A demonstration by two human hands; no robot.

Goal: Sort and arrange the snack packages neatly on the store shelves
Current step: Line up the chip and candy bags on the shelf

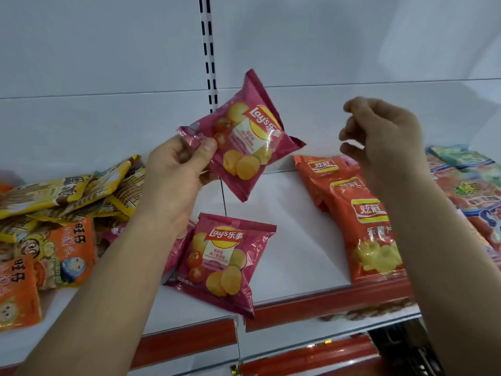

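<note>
Pinching a pink Lay's bag (244,137) in my left hand (173,169) above the shelf (298,240); my right hand (385,139) hovers loosely curled, holding nothing. Orange bags (363,213) look grouped; the yellow pile (70,196) remains unsorted.

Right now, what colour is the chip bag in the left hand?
Pink, with yellow chips and red tomatoes pictured; the head view shows the chip bag in the left hand.
</note>
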